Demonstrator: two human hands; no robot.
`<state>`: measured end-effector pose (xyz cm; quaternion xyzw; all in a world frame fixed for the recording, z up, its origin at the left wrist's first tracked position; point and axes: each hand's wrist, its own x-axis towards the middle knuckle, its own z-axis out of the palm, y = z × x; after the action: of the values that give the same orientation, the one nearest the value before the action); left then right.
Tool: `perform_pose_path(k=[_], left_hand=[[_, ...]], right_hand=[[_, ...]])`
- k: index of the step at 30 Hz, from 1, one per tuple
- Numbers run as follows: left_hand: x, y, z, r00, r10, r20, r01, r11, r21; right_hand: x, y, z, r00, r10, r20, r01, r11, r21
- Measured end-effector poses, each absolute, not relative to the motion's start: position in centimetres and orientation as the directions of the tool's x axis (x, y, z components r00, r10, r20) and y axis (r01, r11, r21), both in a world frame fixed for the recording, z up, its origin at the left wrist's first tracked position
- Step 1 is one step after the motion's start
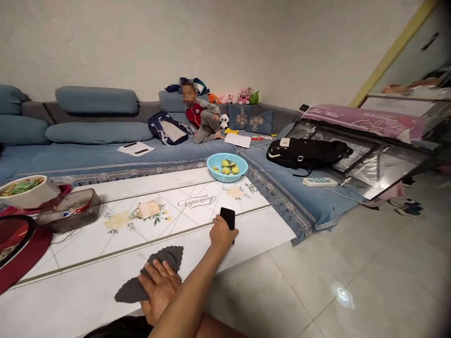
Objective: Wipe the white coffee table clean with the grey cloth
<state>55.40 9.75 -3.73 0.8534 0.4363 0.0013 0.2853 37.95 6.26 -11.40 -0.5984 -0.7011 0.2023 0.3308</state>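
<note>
On the white table (264, 224), the right hand (162, 286) is lying flat on a bunched grey cloth (132, 291). Past it, the left hand (221, 231) is gripping a black phone (228, 217). A blue basket (227, 178) is holding green fruit (225, 163).

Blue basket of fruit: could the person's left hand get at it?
Probably yes: nothing appears to block the way from the left hand to the blue basket, though the phone that hand grips may need putting down first.

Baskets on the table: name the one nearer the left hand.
The round blue basket of green fruit, beyond the left hand; the brown rectangular basket sits far left.
</note>
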Motion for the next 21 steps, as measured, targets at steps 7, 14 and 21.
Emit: perform_pose_path(k=[7,14,21], left_hand=[[56.7,8.3,-3.6,0.601,0.774,-0.2,0.786,-0.528,0.322],[53.4,6.9,0.1,0.707,0.692,-0.149,0.706,-0.675,0.213],[33.7,3.3,1.7,0.954,0.254,0.158,0.234,-0.963,0.137]], right_hand=[[41.3,5.8,-12.6,0.191,0.976,0.107,0.759,-0.078,-0.646],[41.3,6.8,-12.0,-0.178,0.979,0.102,0.788,0.204,-0.581],[49.4,12.0,-10.2,0.122,0.986,0.117,0.906,-0.062,-0.419]])
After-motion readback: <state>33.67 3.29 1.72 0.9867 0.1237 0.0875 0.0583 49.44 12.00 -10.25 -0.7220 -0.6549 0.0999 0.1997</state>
